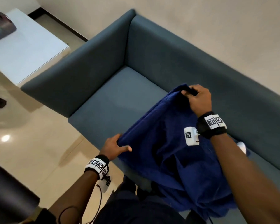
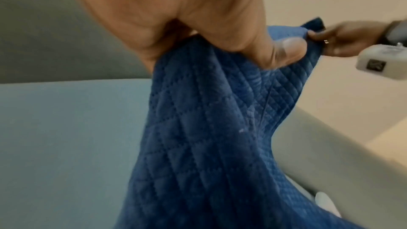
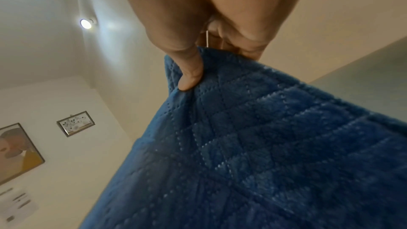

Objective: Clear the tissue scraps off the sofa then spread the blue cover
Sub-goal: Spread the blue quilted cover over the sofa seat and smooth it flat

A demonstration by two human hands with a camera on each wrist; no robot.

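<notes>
Left hand (image 1: 116, 145) and right hand (image 1: 199, 98) each pinch one edge of the blue cover (image 1: 171, 151), holding it lifted and bunched above the sofa (image 1: 113, 101) seat, probably to open it out flat.

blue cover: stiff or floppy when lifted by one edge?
Likely floppy: the blue cover sags in folds between the left hand and right hand. Quilted plush surface probably resists slipping in a pinch. Looks bulky, perhaps moderately heavy.
</notes>
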